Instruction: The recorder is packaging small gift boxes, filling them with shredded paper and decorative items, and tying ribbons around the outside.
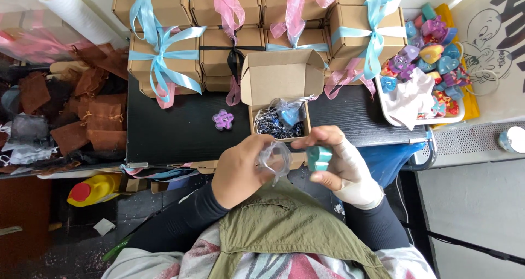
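Observation:
My left hand [240, 169] pinches a small sheer pouch [275, 160] just below the table edge. My right hand [336, 161], wrapped in a white bandage at the wrist, holds a teal heart-shaped piece [319, 157] beside the pouch and also touches the pouch's mouth with its fingers. Right above both hands an open cardboard box [280, 79] sits on the black table [175, 128]; inside it lie a filled sheer pouch with a blue heart [290, 114] and dark shredded filling. A purple flower-shaped piece [223, 119] rests on the table left of the box.
Closed cardboard boxes tied with blue and pink ribbons [164, 60] are stacked at the back. A white tray of colourful heart pieces [424, 54] stands at the right. Brown and grey fabric pouches [87, 115] are piled on the left; a yellow bottle [93, 190] lies on the floor.

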